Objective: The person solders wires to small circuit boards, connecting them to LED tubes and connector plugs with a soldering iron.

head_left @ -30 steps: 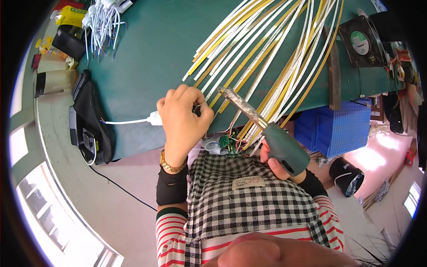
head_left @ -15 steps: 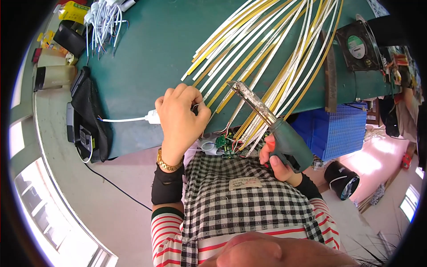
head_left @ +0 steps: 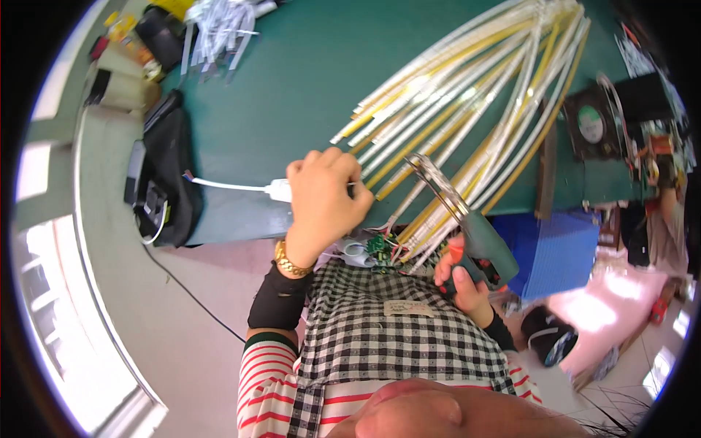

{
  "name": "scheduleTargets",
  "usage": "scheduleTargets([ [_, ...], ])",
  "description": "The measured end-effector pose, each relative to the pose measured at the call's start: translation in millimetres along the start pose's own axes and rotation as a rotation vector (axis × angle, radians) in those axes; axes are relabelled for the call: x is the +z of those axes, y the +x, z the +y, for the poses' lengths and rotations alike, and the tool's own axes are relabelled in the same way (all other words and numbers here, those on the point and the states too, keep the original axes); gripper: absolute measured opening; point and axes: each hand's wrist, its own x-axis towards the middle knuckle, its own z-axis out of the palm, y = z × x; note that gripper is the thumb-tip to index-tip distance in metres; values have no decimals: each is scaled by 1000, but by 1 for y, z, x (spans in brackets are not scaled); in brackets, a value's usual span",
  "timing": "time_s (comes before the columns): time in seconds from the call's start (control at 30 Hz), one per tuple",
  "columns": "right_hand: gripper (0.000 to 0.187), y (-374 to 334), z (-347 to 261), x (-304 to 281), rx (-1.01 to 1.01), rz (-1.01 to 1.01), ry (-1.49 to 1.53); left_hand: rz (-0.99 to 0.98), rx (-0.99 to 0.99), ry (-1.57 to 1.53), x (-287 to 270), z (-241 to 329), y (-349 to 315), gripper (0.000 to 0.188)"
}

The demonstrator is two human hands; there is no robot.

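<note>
My left hand (head_left: 325, 201) is closed, finger and thumb pinched, on a white cable (head_left: 230, 186) with a thicker white plastic end piece (head_left: 279, 190). The cable's coloured wire ends point left; what lies between the fingertips is mostly hidden. In my right hand (head_left: 471, 296) is a dark green soldering gun (head_left: 485, 244) with a red trigger, fingers wrapped round its handle. Its metal tip points up and left, over a bundle of long white and yellow strips (head_left: 438, 102) and apart from my left hand. Green circuit boards (head_left: 378, 248) with thin wires lie against my checked apron.
A black fan (head_left: 590, 125) stands at the table's right, beside a narrow dark bar (head_left: 546, 171). Below the edge is a blue crate (head_left: 558, 252). More white cables (head_left: 219, 33) lie at the far left, and a black bag (head_left: 175, 175) sits at the left edge.
The whole view has shifted, so the table and both hands appear farther right and slightly lower. My left hand still pinches the cable; my right still grips the soldering gun.
</note>
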Motion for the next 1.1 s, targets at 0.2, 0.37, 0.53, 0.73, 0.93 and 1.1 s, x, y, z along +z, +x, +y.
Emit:
scheduleTargets([
  [0.2, 47, -4, 2, 0, -70, 57, 36, 30, 163, 73, -5, -10, -5, 10],
  [0.37, 44, -8, -4, -6, -100, 136, 11, -311, 88, 21, -57, -19, 44, 16],
  [0.53, 42, -3, -11, 0, -168, 154, 55, 550, 33, 118, -77, -153, 217, 54],
  [0.73, 41, 6, -16, 2, -233, 213, 64, 420, -383, 96, -77, -196, 318, 49],
  [0.93, 39, -3, -21, 0, -232, 171, 20, 636, 168, -235, -138, -144, 220, 33],
  [1.1, 35, -6, -11, 1, -111, 178, 180, 47, 205, -187, -174, -7, 98, 21],
])
